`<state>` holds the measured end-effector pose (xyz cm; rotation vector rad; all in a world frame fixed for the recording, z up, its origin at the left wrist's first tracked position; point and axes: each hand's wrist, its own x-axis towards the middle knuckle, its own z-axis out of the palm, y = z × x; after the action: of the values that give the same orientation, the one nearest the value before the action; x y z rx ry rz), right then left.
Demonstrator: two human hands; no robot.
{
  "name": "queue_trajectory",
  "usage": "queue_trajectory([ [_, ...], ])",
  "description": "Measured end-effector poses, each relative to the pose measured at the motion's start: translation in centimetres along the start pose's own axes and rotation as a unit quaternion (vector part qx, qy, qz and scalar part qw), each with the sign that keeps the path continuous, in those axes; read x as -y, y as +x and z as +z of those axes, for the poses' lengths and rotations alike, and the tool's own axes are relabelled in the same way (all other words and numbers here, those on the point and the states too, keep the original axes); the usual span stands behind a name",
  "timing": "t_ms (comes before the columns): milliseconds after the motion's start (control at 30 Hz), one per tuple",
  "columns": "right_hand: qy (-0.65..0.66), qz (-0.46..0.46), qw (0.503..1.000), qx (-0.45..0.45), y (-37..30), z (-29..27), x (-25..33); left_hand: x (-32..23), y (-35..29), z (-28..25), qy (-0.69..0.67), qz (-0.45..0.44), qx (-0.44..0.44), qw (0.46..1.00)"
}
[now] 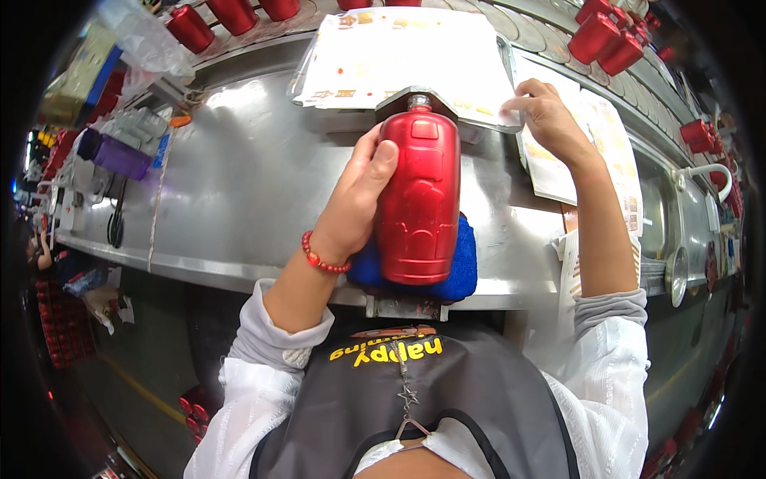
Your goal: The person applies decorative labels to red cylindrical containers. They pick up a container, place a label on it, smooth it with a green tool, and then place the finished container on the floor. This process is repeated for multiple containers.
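A glossy red bottle (420,195) with moulded shapes on its side lies with its bare threaded neck (419,101) pointing away from me. My left hand (363,188) grips it from the left, thumb on top. The bottle's lower end rests over a folded blue cloth (467,263), and a dark angled bracket (391,105) is at its neck. My right hand (546,116) is at the right edge of a white printed sheet (415,52), thumb and fingertips pinched together. Whatever is between those fingertips is too small to make out.
More printed sheets (590,136) lie to the right, under my right forearm. Red bottles (598,36) stand along the slatted conveyor (511,28) at the back. A purple bottle (120,156) lies at the left of the metal table (239,176). A metal strainer (677,277) is far right.
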<state>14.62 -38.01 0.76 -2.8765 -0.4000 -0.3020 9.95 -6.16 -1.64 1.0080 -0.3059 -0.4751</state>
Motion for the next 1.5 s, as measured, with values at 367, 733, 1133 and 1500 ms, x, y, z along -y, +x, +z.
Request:
queue_trajectory([
  [367, -0.229, 0.007, 0.973, 0.015, 8.0, 3.4, -3.8, -0.2, -0.4, 0.1, 0.008, 0.004, -0.007, 1.000],
  [733, -0.133, 0.223, 0.966, 0.017, 12.8, 5.2, -8.7, 0.6, 0.0, -0.8, -0.027, 0.002, 0.014, 1.000],
  [1133, 0.282, 0.086, 0.953, -0.063, 14.2, -0.2, -3.7, 0.8, -0.4, -0.7, 0.006, 0.023, -0.026, 0.999],
  [1500, -0.007, -0.099, 0.981, -0.167, 12.1, 5.3, -0.6, 0.5, -0.5, -1.0, -0.020, 0.001, 0.008, 1.000],
])
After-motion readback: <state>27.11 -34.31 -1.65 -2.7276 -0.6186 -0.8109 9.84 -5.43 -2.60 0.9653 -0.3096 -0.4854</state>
